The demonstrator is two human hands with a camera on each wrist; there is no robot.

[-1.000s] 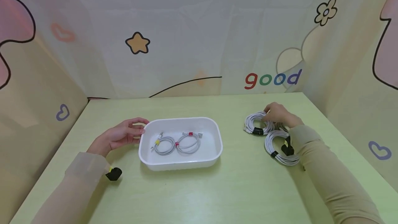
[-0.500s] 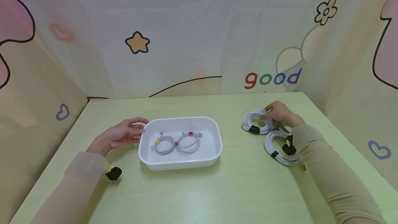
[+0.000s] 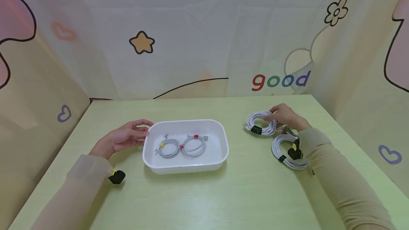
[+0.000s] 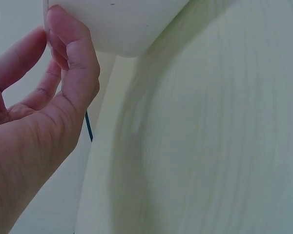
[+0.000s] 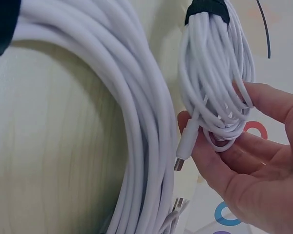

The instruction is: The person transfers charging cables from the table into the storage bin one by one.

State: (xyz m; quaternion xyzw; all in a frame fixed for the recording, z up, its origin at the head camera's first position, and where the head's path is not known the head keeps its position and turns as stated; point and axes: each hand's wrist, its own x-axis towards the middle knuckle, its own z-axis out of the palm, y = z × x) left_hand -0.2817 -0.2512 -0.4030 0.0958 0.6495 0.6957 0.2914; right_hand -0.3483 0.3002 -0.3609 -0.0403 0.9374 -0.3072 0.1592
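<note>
Left hand [image 3: 123,138] spread, touching white tray [image 3: 186,169]; cable coil [image 5: 215,70] pinched in right hand [image 3: 286,117].

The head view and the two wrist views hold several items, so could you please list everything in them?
White container: 1, white, on the table
Yellow-tied coil: 1, grey, inside container, left
Red-tied coil: 1, grey, inside container, right
Held coil: 1, white, black band, in right hand
Resting coil: 1, white, black band, near right cuff
Partly hidden cable: 1, greyish, near right wrist
Table: 1, pale green, underneath
Printed backdrop: 1, pale, behind table
Wrist pieces: 2, black, at cuffs
Sleeves: 2, beige, on arms
Left hand: 1, bare, at container's left side
Right hand: 1, bare, on held coil
</note>
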